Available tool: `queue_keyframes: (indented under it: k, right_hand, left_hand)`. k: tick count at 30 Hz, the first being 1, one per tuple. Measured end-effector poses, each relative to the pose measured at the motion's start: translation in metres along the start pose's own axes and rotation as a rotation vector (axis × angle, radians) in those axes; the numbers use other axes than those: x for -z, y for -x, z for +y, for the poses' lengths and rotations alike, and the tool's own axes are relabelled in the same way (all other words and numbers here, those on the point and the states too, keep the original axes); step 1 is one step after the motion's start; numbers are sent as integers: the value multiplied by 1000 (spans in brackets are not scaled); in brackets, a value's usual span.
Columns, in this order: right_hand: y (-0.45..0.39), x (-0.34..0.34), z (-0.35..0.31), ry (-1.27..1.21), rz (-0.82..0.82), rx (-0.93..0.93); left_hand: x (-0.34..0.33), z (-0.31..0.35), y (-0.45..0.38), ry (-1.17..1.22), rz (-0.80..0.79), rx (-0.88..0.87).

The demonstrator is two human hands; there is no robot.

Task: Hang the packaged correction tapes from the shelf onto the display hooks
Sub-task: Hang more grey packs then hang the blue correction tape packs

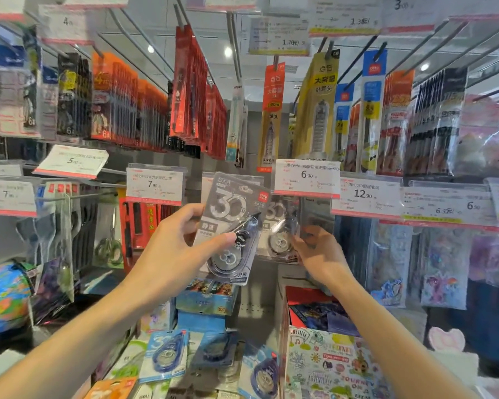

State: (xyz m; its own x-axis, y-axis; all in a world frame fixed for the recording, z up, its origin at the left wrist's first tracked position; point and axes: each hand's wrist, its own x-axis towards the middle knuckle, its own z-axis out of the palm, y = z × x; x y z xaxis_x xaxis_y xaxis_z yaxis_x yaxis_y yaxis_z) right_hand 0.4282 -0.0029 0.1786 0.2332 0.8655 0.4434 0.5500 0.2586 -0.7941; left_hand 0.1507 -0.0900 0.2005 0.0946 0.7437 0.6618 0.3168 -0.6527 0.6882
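Observation:
My left hand (182,249) grips a grey packaged correction tape (231,226) marked "30", tilted, held up in front of the display. Just right of it, more grey correction tape packs (280,231) hang on a hook under the 6.00 price tag (307,177). My right hand (320,251) holds the lower edge of those hanging packs. Several blue packaged correction tapes (167,354) lie on the shelf below, near the bottom of the view.
Price tags (154,184) and hooks full of pens and refills surround the spot. A globe (3,295) stands at the left. A printed sticker box (329,367) sits at the lower right, and scissors packs (107,243) hang at the left.

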Motion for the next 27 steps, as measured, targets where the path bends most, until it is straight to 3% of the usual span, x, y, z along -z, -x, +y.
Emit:
queue_keyframes:
  k: [6, 13, 21, 27]
  right_hand:
    - [45, 33, 2, -32, -63, 74]
    - [94, 37, -19, -367, -294, 160]
    - [104, 29, -20, -422, -291, 150]
    - [104, 51, -5, -410, -202, 196]
  left_hand:
    - [-17, -3, 5, 54, -36, -36]
    - [-47, -8, 8, 118, -65, -40]
    - [-54, -10, 14, 55, -114, -81]
    - [-42, 4, 9, -76, 64, -161]
